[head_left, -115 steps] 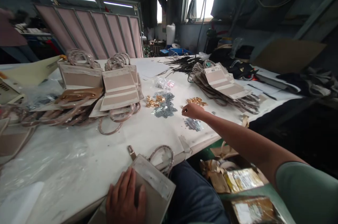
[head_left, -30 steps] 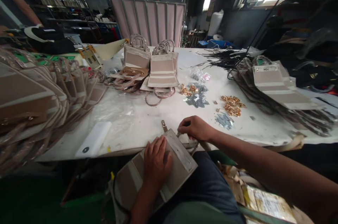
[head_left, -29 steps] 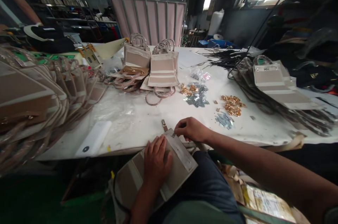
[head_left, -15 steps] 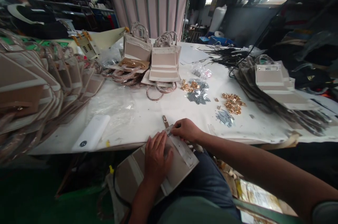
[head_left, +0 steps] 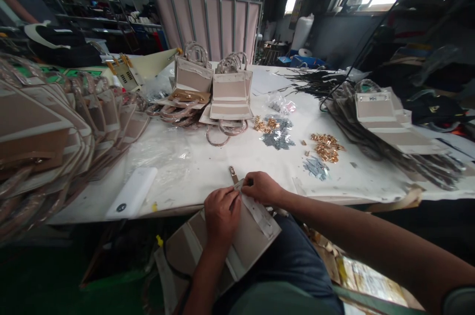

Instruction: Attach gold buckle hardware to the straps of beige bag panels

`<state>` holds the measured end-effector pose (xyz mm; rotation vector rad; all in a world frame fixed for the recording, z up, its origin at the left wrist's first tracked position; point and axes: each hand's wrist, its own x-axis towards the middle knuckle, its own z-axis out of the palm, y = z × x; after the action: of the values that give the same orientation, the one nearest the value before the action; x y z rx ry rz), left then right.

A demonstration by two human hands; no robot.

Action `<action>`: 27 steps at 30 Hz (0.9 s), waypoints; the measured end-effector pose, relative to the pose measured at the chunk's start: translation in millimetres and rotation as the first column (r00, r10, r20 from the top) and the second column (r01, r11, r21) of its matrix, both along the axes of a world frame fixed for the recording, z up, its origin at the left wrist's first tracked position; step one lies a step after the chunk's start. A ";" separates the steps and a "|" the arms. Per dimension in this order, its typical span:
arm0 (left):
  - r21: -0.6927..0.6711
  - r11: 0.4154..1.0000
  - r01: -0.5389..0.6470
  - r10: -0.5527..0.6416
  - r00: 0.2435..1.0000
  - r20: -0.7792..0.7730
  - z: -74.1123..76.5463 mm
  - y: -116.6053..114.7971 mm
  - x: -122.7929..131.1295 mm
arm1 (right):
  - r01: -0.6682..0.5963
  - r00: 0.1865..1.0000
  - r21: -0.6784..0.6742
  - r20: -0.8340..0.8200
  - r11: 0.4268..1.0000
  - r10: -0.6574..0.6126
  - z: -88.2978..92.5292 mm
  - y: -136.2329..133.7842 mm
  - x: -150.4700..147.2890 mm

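Note:
A beige handbag (head_left: pixel 248 236) lies on my lap, its top against the table's near edge. My left hand (head_left: pixel 220 212) rests on the bag with fingers curled, pinching at the bag's top corner. My right hand (head_left: pixel 261 187) meets it there, fingers closed on a small piece I cannot make out. A short strap tab (head_left: pixel 233 174) sticks out onto the table just beyond both hands.
On the white table (head_left: pixel 193 161) lie piles of gold fittings (head_left: pixel 326 146) and silver fittings (head_left: pixel 278 138). Stacks of beige bags stand at the back centre (head_left: pixel 230 95), left (head_left: pixel 48 127) and right (head_left: pixel 386 122). A white block (head_left: pixel 131 199) lies near the front edge.
My right hand came back from the fittings pile to the bag's top corner. My left hand slid up the bag and curled its fingers to meet it.

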<state>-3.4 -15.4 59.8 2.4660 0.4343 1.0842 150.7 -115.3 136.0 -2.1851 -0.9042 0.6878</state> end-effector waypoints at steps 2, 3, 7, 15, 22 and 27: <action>0.000 1.000 -0.011 0.011 1.000 0.003 1.8 1.3 2.6 | 0.001 1.000 0.025 0.010 1.000 -0.001 1.0 -1.4 -0.4; 0.002 1.000 -0.014 0.014 1.000 0.003 2.5 1.6 3.5 | 0.002 1.000 0.039 0.004 0.999 -0.002 0.9 -2.2 0.0; 0.020 1.000 -0.015 0.015 0.999 -0.030 6.1 2.9 5.1 | 0.033 0.990 0.075 -0.138 0.997 -0.022 -0.6 -6.8 7.0; 0.071 0.997 -0.043 0.054 0.983 -0.174 14.4 7.4 10.5 | 0.241 0.916 0.459 -0.398 0.855 -0.045 31.6 -15.1 20.5; 0.023 0.999 -0.048 0.052 0.975 -0.218 17.2 9.6 14.7 | 0.433 0.857 0.783 -0.511 0.448 0.064 40.0 13.0 21.9; -0.013 0.999 -0.048 0.044 0.976 -0.211 16.6 10.6 16.5 | 0.578 0.771 0.746 -0.632 0.331 0.077 13.5 33.6 29.6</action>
<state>13.2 -4.8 76.4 2.5773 0.5643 0.8337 180.3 -81.7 149.5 -0.9034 -0.3634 0.4208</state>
